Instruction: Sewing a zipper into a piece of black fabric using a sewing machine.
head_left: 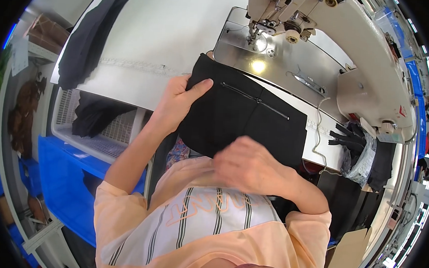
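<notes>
1. The white sewing table (146, 38) spreads across the far side; the fisheye rim darkens the room's edges, and shelving at far left is cut off.
2. A black fabric panel (239, 123) with a zipper (258, 101) hangs over the table's near edge, hiding part of it.
3. The left hand (180, 100) pinches the panel's left side, thumb on top, fingers hidden behind.
4. The right hand (247, 166), motion-blurred, overlaps the panel's near edge; whether it grips cannot be told.
5. The sewing machine (359, 49) is cropped at the top; scissor-like snips (305, 83) lie on its bed.
6. Dark cloth pieces (90, 42) lie at left, above a white basket (65, 109).
</notes>
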{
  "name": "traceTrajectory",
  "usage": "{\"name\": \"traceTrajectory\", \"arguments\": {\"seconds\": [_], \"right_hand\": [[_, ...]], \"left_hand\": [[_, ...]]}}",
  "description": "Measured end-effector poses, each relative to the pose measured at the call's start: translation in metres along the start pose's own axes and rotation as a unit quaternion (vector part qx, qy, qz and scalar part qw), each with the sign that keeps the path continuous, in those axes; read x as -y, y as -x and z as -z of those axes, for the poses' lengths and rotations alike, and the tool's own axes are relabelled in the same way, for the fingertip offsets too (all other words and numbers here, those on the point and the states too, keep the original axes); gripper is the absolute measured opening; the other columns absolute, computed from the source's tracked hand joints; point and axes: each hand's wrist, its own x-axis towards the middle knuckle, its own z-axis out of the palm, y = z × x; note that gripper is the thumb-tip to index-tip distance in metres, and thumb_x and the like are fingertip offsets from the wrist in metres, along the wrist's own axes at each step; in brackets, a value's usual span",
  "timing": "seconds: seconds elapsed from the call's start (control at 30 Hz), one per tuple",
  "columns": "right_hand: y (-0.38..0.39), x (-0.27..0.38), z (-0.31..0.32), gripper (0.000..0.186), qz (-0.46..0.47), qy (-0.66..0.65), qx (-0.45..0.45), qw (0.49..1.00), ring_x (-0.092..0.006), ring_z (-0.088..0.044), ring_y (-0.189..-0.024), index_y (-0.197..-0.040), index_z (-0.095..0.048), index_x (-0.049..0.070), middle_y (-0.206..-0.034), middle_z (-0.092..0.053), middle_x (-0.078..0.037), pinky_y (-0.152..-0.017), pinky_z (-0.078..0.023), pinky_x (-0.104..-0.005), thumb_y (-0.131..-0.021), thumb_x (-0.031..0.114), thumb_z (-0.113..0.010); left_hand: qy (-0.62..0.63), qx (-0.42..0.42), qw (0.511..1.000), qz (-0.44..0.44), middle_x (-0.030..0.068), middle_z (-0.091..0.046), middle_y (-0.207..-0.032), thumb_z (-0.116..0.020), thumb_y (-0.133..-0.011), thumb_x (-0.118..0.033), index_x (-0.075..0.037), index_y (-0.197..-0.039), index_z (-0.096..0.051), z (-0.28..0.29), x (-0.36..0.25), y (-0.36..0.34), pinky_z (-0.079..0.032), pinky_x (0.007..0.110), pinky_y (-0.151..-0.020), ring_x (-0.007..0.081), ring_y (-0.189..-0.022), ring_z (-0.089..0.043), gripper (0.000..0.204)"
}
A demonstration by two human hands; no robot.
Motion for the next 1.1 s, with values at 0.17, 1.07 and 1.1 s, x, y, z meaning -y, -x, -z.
{"name": "traceTrajectory", "arguments": {"seconds": [0.17, 1.07, 1.1], "right_hand": [[0.022, -0.043, 0.041, 0.023, -0.231, 0.027, -0.253, 0.939, -0.0235, -0.06, -0.098, -0.093, -0.066, 0.005, -0.102, -0.065, -0.007, -0.086, -0.045, -0.0351, -0.073, 0.012, -0.073], [0.063, -0.081, 0.075, 0.015, -0.364, -0.388, -0.034, 0.846, -0.0025, -0.049, -0.071, -0.094, -0.066, -0.003, -0.076, -0.06, 0.004, -0.066, -0.042, -0.0205, -0.088, 0.01, -0.061], [0.064, -0.081, 0.076, 0.017, -0.368, -0.376, -0.025, 0.85, -0.0027, -0.051, -0.073, -0.097, -0.065, -0.003, -0.079, -0.062, 0.003, -0.069, -0.043, -0.0205, -0.088, 0.009, -0.06]], "left_hand": [[-0.005, -0.007, 1.0, 0.015, 0.0033, -0.066, -0.09, -0.061, -0.091, -0.021, 0.003, -0.097, -0.064, 0.001, -0.006, 0.009, -0.048, 0.023, -0.07, 0.007, -0.079, -0.06, 0.025], [-0.035, -0.102, 0.992, -0.059, 0.0068, -0.067, -0.089, -0.072, -0.079, -0.006, 0.002, -0.096, -0.067, 0.015, -0.009, 0.01, -0.05, 0.026, -0.073, 0.0127, -0.079, -0.063, 0.02], [-0.039, -0.105, 0.992, -0.058, 0.0067, -0.067, -0.09, -0.072, -0.08, -0.006, 0.002, -0.096, -0.067, 0.016, -0.008, 0.011, -0.05, 0.025, -0.073, 0.0127, -0.079, -0.063, 0.019]]}}
